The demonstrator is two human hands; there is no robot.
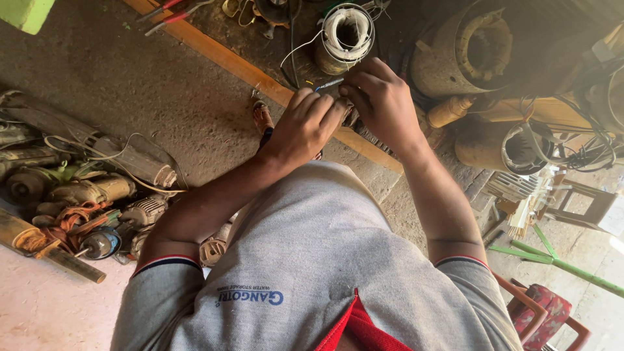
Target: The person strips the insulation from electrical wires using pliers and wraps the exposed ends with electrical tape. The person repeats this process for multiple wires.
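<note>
My two hands meet near the middle of the view, a little toward twelve o'clock, and they hide most of what they hold. My left hand [305,127] is curled shut, with its fingers folded in tight. My right hand [383,101] is curled over from one o'clock, its fingers pinched together with the left ones. Between them pokes out a thin blue-tipped tool [329,84], pointing toward twelve o'clock. I cannot tell which hand is really pinching it. Under my hands sits a dark ribbed metal piece [369,135], but only a bit of it shows, so I cannot tell what it is. Just past my fingers at twelve o'clock is a round motor coil with white wire [348,34]; its top is cut off by the edge of the view. At two o'clock stands a big dusty motor shell [465,49], and at three o'clock another one [504,148], half lost in tangled wires. A wooden plank [221,55] runs from eleven o'clock down under my hands. At nine o'clock lies a heap of old motors [84,195], well apart from me. Between that heap and my arm the rough floor [136,91] gives open room. My grey shirt [312,273] fills six o'clock and hides what is under it.
</note>
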